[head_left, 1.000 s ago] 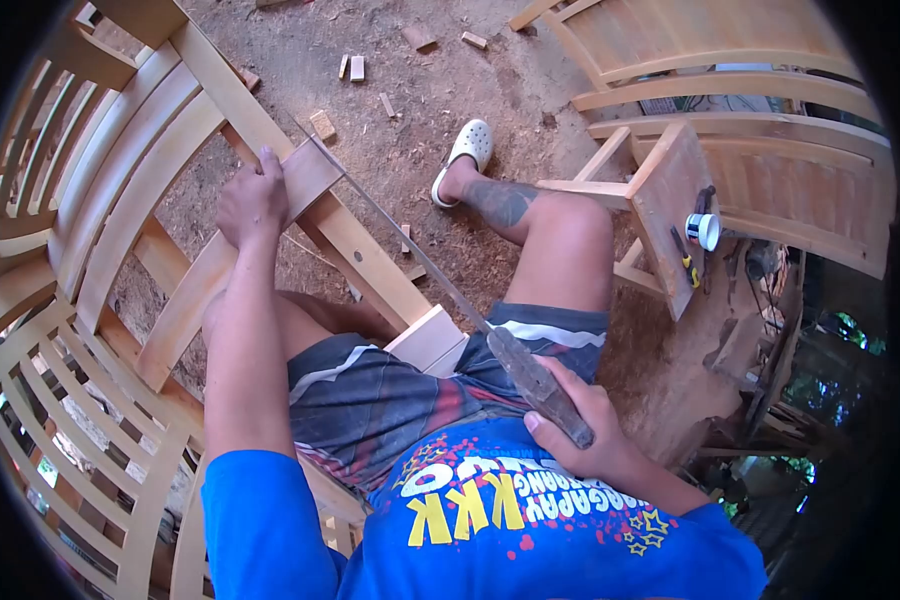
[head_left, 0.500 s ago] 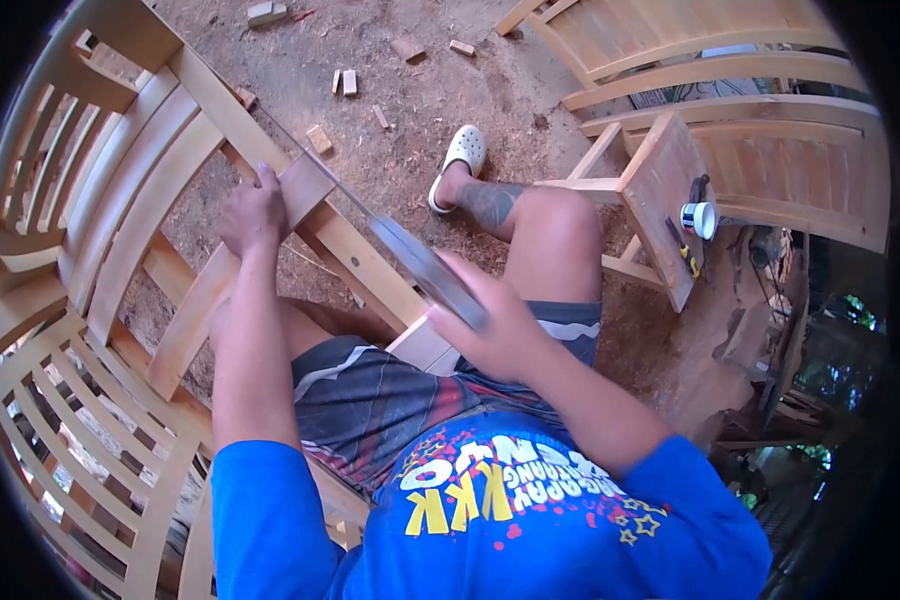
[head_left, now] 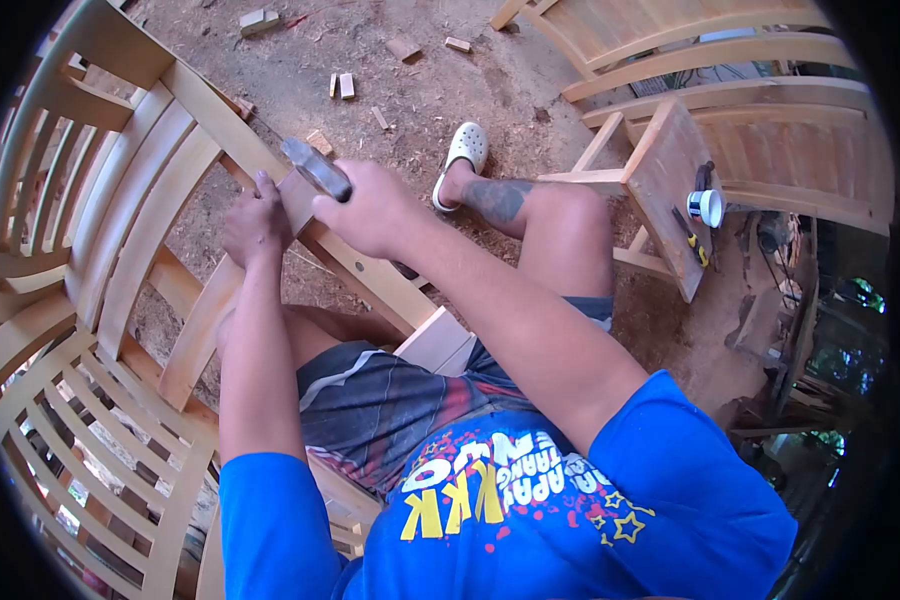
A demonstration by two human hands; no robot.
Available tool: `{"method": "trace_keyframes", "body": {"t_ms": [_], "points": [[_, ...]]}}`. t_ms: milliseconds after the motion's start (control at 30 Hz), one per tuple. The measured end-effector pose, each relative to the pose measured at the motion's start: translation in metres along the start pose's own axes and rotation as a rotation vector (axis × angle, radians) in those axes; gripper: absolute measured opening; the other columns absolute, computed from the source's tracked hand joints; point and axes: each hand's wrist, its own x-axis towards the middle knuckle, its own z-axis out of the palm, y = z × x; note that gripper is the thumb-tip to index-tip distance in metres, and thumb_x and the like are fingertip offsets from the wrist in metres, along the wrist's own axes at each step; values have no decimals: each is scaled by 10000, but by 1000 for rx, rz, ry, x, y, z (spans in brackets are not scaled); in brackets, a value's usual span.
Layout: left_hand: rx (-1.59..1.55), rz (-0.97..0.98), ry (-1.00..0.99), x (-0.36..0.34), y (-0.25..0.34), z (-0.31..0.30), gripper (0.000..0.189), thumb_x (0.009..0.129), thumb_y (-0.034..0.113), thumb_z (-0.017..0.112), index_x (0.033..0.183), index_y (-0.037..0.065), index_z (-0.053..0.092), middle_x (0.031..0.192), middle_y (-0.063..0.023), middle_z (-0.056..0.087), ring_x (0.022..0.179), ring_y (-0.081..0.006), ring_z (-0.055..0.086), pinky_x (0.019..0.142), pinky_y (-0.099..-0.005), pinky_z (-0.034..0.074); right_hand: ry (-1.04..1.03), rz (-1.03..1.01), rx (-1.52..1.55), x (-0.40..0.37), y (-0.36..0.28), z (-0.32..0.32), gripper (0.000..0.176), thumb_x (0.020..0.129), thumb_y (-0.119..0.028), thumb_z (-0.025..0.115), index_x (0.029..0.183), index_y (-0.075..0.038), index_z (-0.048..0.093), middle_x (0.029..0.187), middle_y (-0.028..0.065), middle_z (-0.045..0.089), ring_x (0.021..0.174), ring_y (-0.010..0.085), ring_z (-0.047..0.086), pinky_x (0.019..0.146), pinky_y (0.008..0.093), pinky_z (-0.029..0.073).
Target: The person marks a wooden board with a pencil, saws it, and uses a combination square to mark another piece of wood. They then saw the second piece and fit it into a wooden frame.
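Note:
My left hand [head_left: 253, 222] is closed around the upper end of a wooden slat [head_left: 198, 335], which lies across the long rail [head_left: 375, 280] of a wooden bench frame. Its thumb points up beside the slat's end. Close to its right, my right hand [head_left: 370, 208] grips a handsaw [head_left: 315, 168], whose grey body shows just above the fingers. The saw sits over the slat's end, near the rail. Its thin blade is seen almost edge-on, so where the teeth touch is hard to see.
More curved slats [head_left: 155, 185] and a slatted side [head_left: 100, 450] stand at left. A small wooden stool [head_left: 660, 185] at right bears a white tub [head_left: 707, 209] and yellow-handled pliers [head_left: 697, 250]. Wood offcuts [head_left: 346, 86] lie on the dirt floor. Another bench [head_left: 690, 75] stands behind.
My right hand has pushed the saw forward and up to the left, from near my lap to beside my left hand. My left hand stays on the slat.

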Motion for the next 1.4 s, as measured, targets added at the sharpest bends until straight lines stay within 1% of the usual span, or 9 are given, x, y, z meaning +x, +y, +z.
{"method": "trace_keyframes", "body": {"t_ms": [167,267,500,533,600,933,1167,1267,1400], "points": [[26,39,26,6,-7,8,698,1065,646,356,1189,130,807,1236,-238,757,1182,-444,708,1013,-554,534,132,-165,117,-165,73,-17,626,952,-212,728,1508,-9,525,1134,289,737,1055,445,748,921,468,574],[20,33,26,4,-5,7,688,1065,642,360,1172,129,805,1225,-240,758,1174,-446,709,1012,-557,533,5,59,55,-262,61,-56,659,940,-120,732,1526,43,479,1099,246,759,1042,281,787,907,380,584],[3,45,8,-2,3,4,701,1069,655,346,1144,128,802,1205,-224,765,1157,-441,715,1001,-560,537,124,-243,144,-86,92,6,611,901,-167,701,1472,-16,544,1127,262,734,1039,437,739,883,462,577],[3,41,6,-1,1,3,704,1068,659,344,1147,131,803,1206,-220,767,1158,-440,715,1002,-558,536,139,-287,198,-47,72,13,442,951,-141,669,1370,-7,617,1028,169,712,932,221,701,863,375,551],[-2,28,14,4,-2,8,712,1068,662,341,1146,127,804,1211,-219,767,1166,-438,713,1010,-556,533,19,-99,87,-4,30,9,452,930,-185,677,1343,-6,628,979,203,708,885,249,692,850,401,551],[14,38,-7,5,-4,5,717,1069,652,341,1212,121,801,1238,-240,755,1184,-442,707,1022,-551,528,3,107,79,-276,61,-55,628,943,-96,702,1522,25,490,1114,230,753,1033,254,783,905,362,576],[3,51,5,-2,3,12,703,1076,640,342,1154,120,809,1232,-237,757,1173,-446,709,1008,-563,532,149,-280,160,-58,73,14,461,939,-152,673,1355,40,617,1086,213,738,993,273,737,889,397,565],[21,32,23,4,-3,10,721,1073,649,340,1186,109,804,1230,-230,761,1172,-438,714,1008,-568,532,9,41,29,22,5,12,314,895,-202,672,1122,14,654,943,223,731,845,325,718,799,428,567],[-15,36,20,0,5,1,716,1076,637,339,1192,106,804,1234,-237,759,1181,-440,712,1015,-561,532,67,-140,140,-53,45,4,540,893,-205,705,1375,23,618,1077,246,743,1003,364,750,893,443,569]]}}
